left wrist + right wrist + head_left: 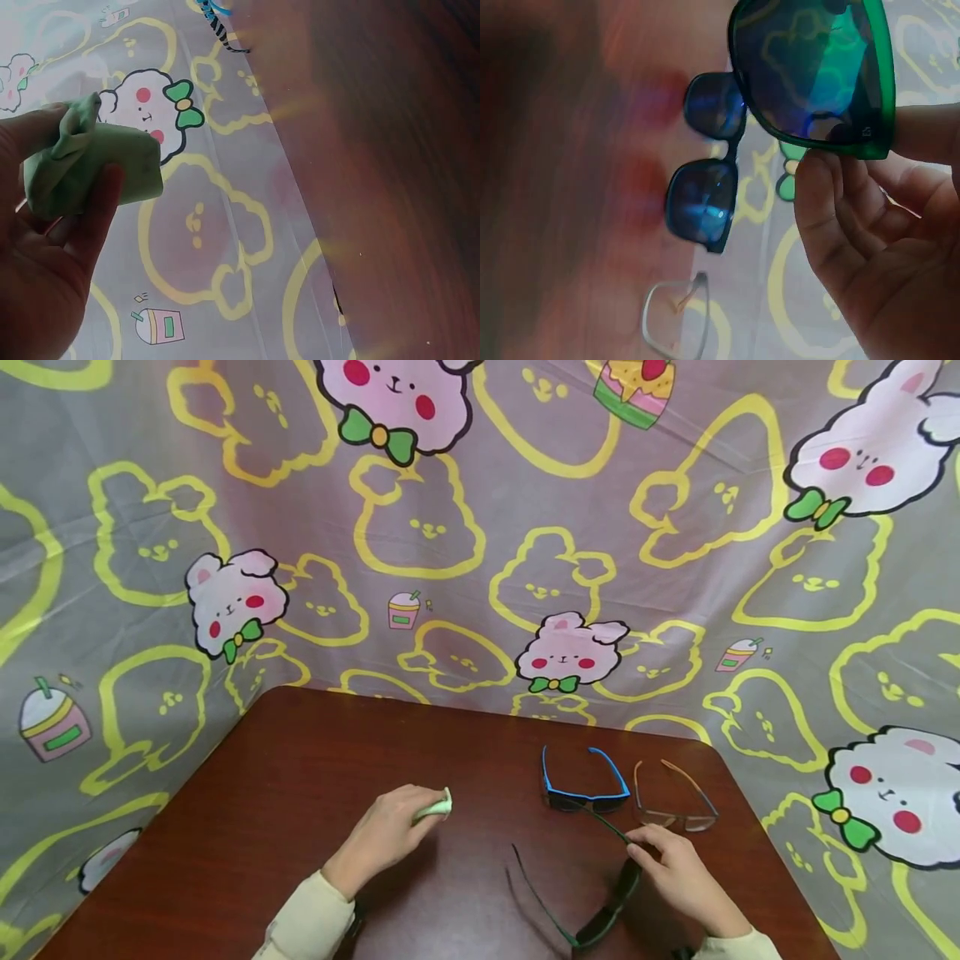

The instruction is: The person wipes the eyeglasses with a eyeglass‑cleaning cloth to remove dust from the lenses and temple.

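My left hand grips a folded light green cloth above the middle of the table. In the left wrist view the cloth is bunched between thumb and fingers, with a flat end sticking out. Over on the right, my right hand pinches a pair of green-framed sunglasses at the outer corner of the frame, by the hinge. Both temples of these sunglasses are unfolded, and the dark lenses face down toward the near side in the head view. The two hands are well apart.
Beyond the right hand, blue-framed sunglasses lie on the brown table with temples unfolded. Beside them on the right are clear-lensed glasses with brownish temples. A patterned grey cloth backdrop rises along the table's far and side edges.
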`<state>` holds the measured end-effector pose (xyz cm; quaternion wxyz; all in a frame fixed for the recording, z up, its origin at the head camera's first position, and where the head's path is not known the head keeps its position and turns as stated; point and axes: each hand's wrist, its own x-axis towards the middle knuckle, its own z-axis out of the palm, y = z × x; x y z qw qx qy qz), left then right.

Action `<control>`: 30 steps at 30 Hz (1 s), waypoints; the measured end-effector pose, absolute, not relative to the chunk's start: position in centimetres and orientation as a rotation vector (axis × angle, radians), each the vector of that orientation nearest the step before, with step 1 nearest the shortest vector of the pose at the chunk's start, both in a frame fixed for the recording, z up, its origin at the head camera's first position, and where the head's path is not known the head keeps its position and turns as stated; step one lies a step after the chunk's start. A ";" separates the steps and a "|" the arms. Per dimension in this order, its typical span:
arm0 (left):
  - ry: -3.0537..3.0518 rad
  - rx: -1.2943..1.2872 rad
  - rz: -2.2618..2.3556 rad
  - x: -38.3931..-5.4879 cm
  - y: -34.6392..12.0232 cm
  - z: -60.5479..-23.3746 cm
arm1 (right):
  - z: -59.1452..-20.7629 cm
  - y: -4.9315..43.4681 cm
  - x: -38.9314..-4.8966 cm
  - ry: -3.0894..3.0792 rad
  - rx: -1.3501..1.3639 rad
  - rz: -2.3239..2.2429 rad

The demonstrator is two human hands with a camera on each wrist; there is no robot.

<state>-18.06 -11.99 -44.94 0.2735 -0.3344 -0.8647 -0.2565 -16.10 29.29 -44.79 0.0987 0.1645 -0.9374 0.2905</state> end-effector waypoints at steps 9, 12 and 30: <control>-2.447 -0.907 -0.709 -17.9 -11.7 -45.0 | -45.3 31.2 -15.4 -2.922 0.334 0.892; -2.446 -0.929 -0.683 -18.0 -11.5 -45.2 | -45.5 32.0 -15.3 -2.995 0.305 0.919; -2.643 -0.998 -0.613 -16.8 -10.1 -45.6 | -46.7 33.6 -15.1 -3.124 0.092 1.074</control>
